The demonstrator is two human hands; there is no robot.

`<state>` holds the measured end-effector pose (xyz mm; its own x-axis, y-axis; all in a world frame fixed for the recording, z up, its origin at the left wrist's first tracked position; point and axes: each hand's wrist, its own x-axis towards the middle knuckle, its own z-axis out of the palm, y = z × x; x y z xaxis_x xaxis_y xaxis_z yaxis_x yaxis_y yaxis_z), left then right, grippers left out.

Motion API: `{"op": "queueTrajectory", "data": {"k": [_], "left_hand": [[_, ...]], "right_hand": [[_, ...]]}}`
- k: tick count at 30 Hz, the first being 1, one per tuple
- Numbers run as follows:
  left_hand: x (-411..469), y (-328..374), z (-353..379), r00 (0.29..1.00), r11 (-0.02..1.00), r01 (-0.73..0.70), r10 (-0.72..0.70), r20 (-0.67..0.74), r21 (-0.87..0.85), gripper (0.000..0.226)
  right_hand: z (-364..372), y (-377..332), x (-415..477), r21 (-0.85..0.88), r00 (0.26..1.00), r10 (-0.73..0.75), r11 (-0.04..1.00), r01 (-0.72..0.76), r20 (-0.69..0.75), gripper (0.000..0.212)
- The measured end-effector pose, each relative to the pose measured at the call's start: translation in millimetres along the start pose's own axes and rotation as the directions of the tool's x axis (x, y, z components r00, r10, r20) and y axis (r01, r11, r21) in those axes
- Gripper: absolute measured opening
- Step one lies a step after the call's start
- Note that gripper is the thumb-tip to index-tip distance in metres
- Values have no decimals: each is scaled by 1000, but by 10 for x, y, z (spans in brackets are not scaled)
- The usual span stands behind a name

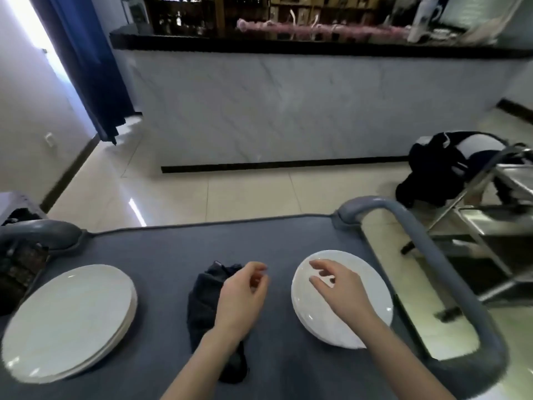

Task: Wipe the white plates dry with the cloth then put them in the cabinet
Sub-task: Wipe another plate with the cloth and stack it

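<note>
The white plates sit in two stacks on the grey cart top (173,249) in front of me. One stack (375,298) lies to my right, near the cart's right edge; the other stack (69,321) lies well apart from it on my left. Between the two, the dark cloth (203,301) lies crumpled on the cart top, running from the middle towards me.

My right hand (337,287) is over the right stack, palm down, with its fingers spread and relaxed and gripping nothing. I cannot tell if the fingertips actually touch the top plate. My left hand (245,295) is over the cloth's right edge, its fingers loosely curled and the thumb close to the forefinger, with nothing between them. The wrist covers part of the cloth, so whether the hand rests on it is unclear.

The cart has thick grey handles at its far corners — the right handle (432,249) curves down the side beside the right stack, and the left handle (43,232) shows only as a short stub. Beyond the cart is pale tiled floor (230,192), then a counter (288,111) with a marbled white front and a black top. A blue curtain (83,62) hangs at the far left. On the right a black bag (441,168) slumps against a steel rack (501,215).
</note>
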<state>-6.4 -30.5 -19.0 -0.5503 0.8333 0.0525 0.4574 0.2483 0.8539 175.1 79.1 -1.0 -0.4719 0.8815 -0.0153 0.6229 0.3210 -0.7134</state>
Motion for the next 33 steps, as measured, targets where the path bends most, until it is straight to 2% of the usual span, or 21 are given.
{"op": "queueTrajectory", "data": {"k": [3,6,9,15,22,24,28,33], "left_hand": [[20,105,401,993,999,-1,-4,120,40,32],[21,143,654,987,994,15,-32,160,105,51],[6,163,819,980,988,66,-90,179,137,53],[-72,154,965,964,978,142,-171,201,151,52],[-110,112,979,958,968,213,-234,168,135,60],[-103,88,977,952,961,246,-265,156,127,56],[-103,36,920,937,947,321,-319,145,12,37],[-136,-17,810,931,928,354,-339,140,-112,38]], "right_hand": [[-271,372,-68,-109,999,42,993,-45,-31,36],[-431,656,-110,-239,993,120,963,-121,-19,47],[-495,882,-158,-302,979,201,931,-203,-38,56],[-488,1134,-248,-226,968,250,943,-244,-3,56],[-487,1184,-232,-168,975,219,960,-223,-43,53],[-478,1180,-226,-152,976,214,964,-219,-47,52],[-442,1133,-237,-142,975,215,965,-221,-53,50],[-356,1032,-267,-127,980,201,971,-201,-13,49]]}}
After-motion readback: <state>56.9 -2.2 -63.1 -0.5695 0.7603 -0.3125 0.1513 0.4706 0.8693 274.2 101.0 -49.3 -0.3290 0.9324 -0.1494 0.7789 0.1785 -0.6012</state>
